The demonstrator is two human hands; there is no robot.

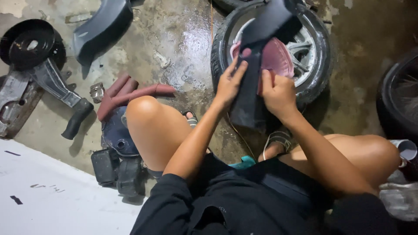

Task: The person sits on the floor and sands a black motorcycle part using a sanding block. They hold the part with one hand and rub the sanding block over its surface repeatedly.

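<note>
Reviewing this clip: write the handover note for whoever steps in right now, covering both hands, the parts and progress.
Left hand: fingers on the upper edge of the dark plastic panel, steadying it.
Right hand: pressing reddish sandpaper against the panel.
The panel is held upright over a wheel lying on the wet concrete floor.
Done: cannot tell how much is sanded.
Left: probably the rest of the panel surface.

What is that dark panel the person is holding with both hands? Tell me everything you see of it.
The dark panel is a long, curved, matt black piece, plastic by its look, widening at its far end. It is held upright over the wheel lying on the wet floor. The left hand grips its left edge, the right hand its right. A pinkish sheet lies against it.
</note>
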